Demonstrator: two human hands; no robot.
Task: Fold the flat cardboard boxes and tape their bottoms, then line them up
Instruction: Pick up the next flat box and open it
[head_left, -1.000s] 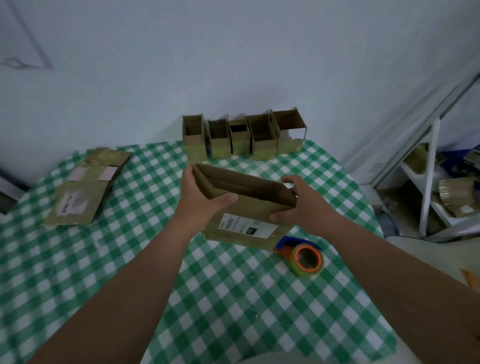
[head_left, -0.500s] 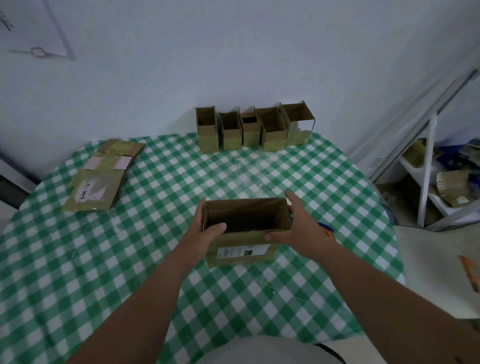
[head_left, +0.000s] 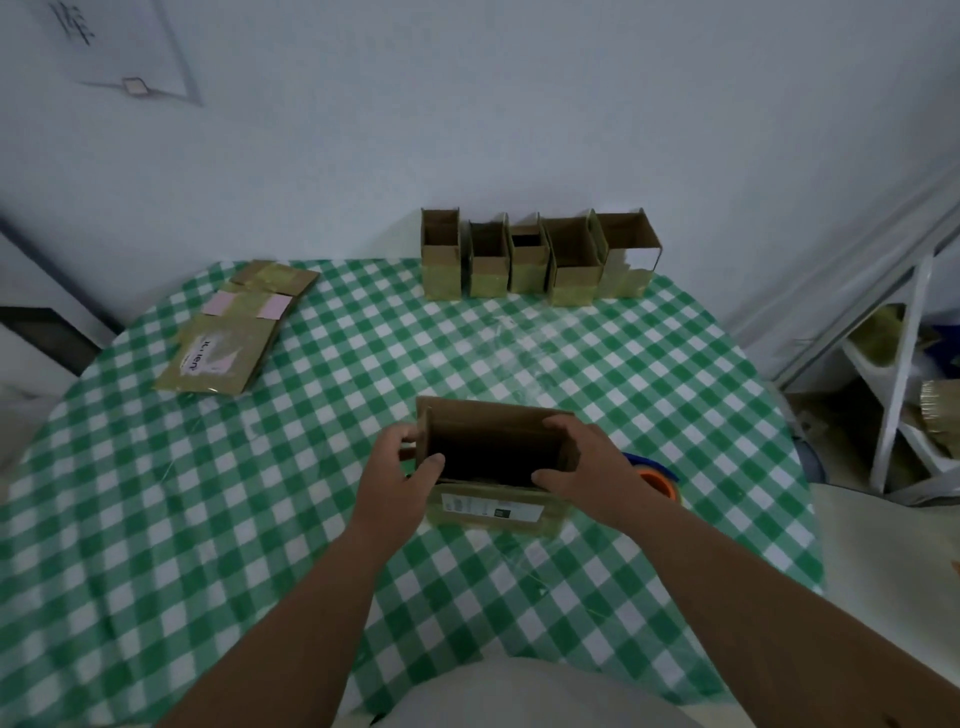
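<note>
Box (head_left: 496, 512): brown cardboard, opened into a rectangular tube, open top toward camera, interior dark; a white printed label on the near face, text too small to read. It sits near the front-centre of the table (head_left: 156, 519), which is covered in green-and-white check cloth. Left hand (head_left: 402, 480) grips the box's left end, thumb curled over the near top edge, fingers (head_left: 408, 441) wrapped round the outside of the left wall. Right hand (head_left: 582, 470) grips the right end, thumb on the near edge, other fingers hooked over the far right corner. Tape roll (head_left: 660, 480), orange with blue, lies just beside the box on the right, partly hidden behind the right hand. Row of 5 boxes (head_left: 535, 260) stands upright along the far table edge against the wall, sides touching or nearly so, tops open. Flat boxes (head_left: 234, 332) lie stacked at far left, well apart from the hands; top one has a white label with dark lettering, not clearly legible, and 2 pink patches behind it.
</note>
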